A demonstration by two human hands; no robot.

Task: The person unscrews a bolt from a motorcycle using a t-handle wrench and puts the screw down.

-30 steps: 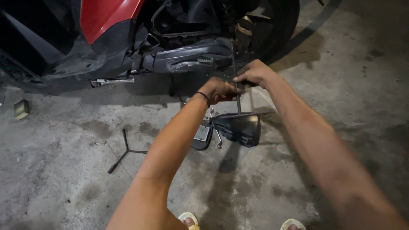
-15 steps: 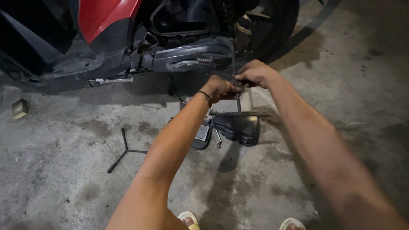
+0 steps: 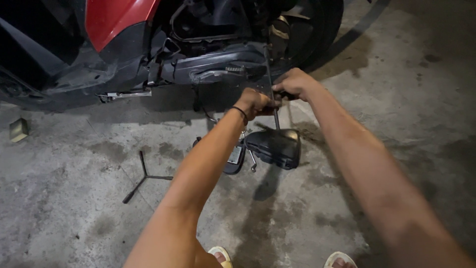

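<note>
Nearest to you, at the bottom edge, the toes of your two sandals (image 3: 220,255) peek in, mostly cut off by the frame. Your forearms run up from there toward the black mirror (image 3: 275,147), which hangs just above the concrete floor (image 3: 386,149) with its stem pointing upward.

Your left hand (image 3: 255,102), a dark band at the wrist, is closed around the thin metal stem (image 3: 275,116) just above the mirror housing. Your right hand (image 3: 293,83) is curled shut a little higher on the same stem, touching or nearly touching the left. Your fingers cover the spot they grip, so you cannot tell whether a nut or a tool sits between them.

Just left of the mirror, partly hidden behind your left forearm, lies a second dark mirror-like piece (image 3: 233,159); only its edge and a pale patch show. A small metal part beside it is too small to make out. Well to the left of the mirror, a three-armed wrench (image 3: 144,177) lies flat on the floor. Farther left still, a small pale block (image 3: 19,130) sits near the frame edge.

Beyond the mirror stands the scooter (image 3: 119,25), red panel over dark bodywork, its upper part cut off. Its rear wheel (image 3: 322,30) rises behind your right hand, and the engine area is in deep shadow.
</note>
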